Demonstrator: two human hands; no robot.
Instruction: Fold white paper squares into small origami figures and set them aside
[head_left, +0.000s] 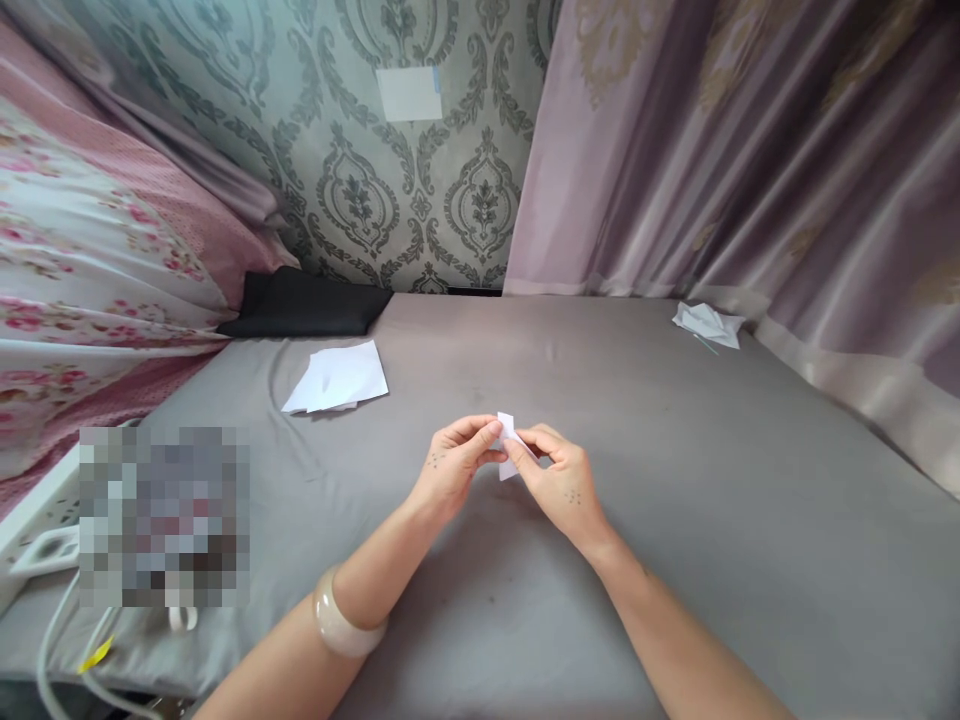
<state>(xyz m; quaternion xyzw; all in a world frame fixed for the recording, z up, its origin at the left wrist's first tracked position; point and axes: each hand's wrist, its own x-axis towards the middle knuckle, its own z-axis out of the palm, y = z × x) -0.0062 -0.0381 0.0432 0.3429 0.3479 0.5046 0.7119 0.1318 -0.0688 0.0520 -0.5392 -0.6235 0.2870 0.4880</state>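
Note:
A small piece of folded white paper (507,466) is held up between my two hands over the grey-covered surface. My left hand (456,462) pinches its left edge between thumb and fingers. From the other side, my right hand (559,475) grips it, thumb pressed on its face and fingers curled behind. Part of the paper is hidden by my fingers. A pale bangle (341,615) circles my left forearm.
White paper sheets (341,375) lie stacked at the left, before a folded black cloth (307,303). Crumpled white paper (707,323) sits at the far right. White cables (64,630) and a blurred-out object (169,515) occupy the near left. Curtains (645,170) hang at the right.

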